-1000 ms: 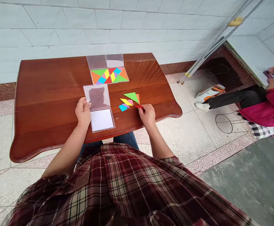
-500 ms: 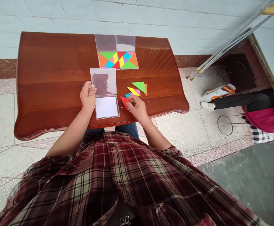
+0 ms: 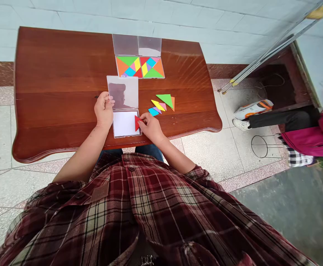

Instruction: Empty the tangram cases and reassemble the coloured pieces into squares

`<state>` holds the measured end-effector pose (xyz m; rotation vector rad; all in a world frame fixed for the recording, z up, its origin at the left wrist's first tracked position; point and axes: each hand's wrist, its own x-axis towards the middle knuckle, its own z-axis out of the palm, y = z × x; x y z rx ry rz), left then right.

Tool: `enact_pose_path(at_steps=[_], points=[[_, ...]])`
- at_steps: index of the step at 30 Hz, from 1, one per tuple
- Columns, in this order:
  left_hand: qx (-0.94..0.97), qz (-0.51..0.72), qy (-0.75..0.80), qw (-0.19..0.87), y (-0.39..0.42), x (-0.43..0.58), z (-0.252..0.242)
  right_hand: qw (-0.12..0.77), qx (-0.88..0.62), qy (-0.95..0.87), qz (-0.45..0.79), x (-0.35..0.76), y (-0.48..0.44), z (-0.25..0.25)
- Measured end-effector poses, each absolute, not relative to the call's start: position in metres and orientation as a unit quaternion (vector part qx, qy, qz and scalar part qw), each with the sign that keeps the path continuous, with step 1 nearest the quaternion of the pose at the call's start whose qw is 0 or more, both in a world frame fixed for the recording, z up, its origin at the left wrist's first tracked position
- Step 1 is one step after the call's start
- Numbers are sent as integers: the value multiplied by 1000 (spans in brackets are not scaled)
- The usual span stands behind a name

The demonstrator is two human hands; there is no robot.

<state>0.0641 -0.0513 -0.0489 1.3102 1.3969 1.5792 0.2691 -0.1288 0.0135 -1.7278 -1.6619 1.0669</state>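
My right hand pinches a red triangle over the right side of a white-bottomed open case. My left hand is at the left edge of that case's raised clear lid, fingers curled on it. To the right on the table lie loose pieces: a green triangle partly over an orange one, a yellow piece, a pink one, a purple one and a blue one. Behind, two open cases hold filled colourful tangrams.
The brown wooden table stands against a tiled wall. On the right are crutches, a white and orange bag, a wire ring stand and a seated person in a magenta top.
My right hand has moved left with the red triangle, from beside the case to over its white bottom. The blue piece is now uncovered. My left hand stays at the lid.
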Motion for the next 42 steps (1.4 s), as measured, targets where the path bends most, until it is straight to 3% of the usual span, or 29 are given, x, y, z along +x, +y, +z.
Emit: enact_pose_path(at_steps=[13, 25, 29, 36, 42], points=[[505, 597, 529, 329, -50, 66, -49, 136, -651, -692, 282, 268, -140, 25], [518, 589, 532, 320, -47, 65, -54, 164, -553, -692, 433, 271, -147, 29], [525, 586, 525, 324, -49, 67, -52, 168, -568, -698, 402, 272, -144, 33], [518, 596, 514, 334, -49, 68, -52, 36, -571, -760, 309, 270, -134, 39], [519, 594, 517, 333, -48, 67, -54, 9, -585, -749, 311, 264, -131, 40]])
